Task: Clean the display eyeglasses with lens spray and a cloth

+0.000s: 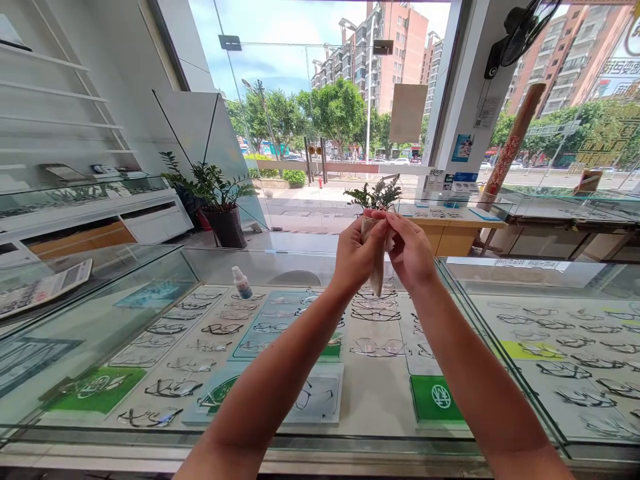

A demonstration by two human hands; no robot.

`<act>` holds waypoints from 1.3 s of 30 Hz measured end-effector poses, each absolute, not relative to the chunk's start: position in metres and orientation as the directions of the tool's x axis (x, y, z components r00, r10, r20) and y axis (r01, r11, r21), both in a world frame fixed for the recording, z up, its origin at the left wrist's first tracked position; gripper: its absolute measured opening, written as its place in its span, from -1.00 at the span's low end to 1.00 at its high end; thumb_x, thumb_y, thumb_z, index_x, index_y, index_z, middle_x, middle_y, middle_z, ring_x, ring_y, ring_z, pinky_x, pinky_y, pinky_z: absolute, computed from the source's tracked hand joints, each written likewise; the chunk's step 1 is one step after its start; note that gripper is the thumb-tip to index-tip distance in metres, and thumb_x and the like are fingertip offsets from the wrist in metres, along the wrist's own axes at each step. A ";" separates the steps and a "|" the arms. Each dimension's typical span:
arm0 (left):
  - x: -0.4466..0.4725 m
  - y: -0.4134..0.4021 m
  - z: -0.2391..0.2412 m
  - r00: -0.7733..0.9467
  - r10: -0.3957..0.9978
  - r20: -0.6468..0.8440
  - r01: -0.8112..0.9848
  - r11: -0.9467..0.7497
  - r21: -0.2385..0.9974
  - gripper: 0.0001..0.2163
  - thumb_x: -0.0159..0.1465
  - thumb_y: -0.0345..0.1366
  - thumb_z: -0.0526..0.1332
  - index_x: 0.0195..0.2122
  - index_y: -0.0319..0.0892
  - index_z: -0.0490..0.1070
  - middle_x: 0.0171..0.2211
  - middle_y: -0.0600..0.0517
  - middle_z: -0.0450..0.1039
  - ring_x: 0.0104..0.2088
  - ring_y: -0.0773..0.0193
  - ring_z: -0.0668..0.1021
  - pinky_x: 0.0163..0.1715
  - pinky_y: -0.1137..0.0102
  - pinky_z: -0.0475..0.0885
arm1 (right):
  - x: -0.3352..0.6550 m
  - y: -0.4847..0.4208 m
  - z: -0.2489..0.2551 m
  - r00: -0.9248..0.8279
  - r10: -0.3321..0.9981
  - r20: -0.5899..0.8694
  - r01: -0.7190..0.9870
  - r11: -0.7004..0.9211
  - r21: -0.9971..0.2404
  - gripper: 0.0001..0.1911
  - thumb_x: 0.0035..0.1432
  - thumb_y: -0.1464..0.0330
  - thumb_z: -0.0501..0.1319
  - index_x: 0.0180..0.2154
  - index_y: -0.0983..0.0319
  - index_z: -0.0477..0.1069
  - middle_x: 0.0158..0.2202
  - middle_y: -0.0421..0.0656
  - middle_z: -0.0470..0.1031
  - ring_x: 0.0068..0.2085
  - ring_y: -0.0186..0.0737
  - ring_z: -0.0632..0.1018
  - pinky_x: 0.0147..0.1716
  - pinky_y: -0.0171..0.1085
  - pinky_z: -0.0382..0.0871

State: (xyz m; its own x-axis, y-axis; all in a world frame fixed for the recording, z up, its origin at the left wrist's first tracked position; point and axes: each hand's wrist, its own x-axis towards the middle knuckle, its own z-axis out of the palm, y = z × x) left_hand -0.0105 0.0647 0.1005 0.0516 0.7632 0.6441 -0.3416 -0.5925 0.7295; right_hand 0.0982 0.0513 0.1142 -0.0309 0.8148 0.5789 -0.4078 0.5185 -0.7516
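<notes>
Both arms reach forward over a glass display counter, and the hands meet at chest height in front of the window. My left hand (356,253) is closed, its thumb and fingers pinching a beige-grey cloth (377,279) whose loose end hangs down. Close against it, my right hand (414,252) is closed too, fingertips bent onto the same cloth. Whatever may be wrapped inside the folds is hidden by the fingers. Below the hands, rows of eyeglasses (376,313) lie inside the counter. A small white spray bottle (242,283) stands upright to the left on the glass.
The glass counter (280,437) spans the foreground, with another display case (550,283) at the right. Green cards (438,399) lie among the frames. A potted plant (225,223) stands beyond on the left. A newspaper (50,287) lies at the left; a wall fan (520,33) hangs upper right.
</notes>
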 end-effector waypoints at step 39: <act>-0.036 0.079 0.112 0.411 0.675 0.612 -0.327 -0.518 0.791 -0.67 0.30 0.04 0.43 -0.21 -0.15 0.59 -0.31 0.02 0.54 -0.31 0.30 0.48 -0.24 0.35 0.39 | 0.118 0.059 0.117 0.017 0.830 0.557 -0.372 0.522 -0.767 -0.82 0.19 0.12 0.44 -0.23 0.03 0.73 -0.10 -0.17 0.76 0.00 -0.08 0.69 0.12 -0.04 0.58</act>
State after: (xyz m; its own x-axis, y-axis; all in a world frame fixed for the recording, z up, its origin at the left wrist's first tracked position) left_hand -0.0361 0.0790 0.1117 0.4113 0.6754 0.6121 -0.3269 -0.5176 0.7907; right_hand 0.1178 0.0593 0.1171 0.0167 0.8304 0.5570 -0.3721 0.5222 -0.7674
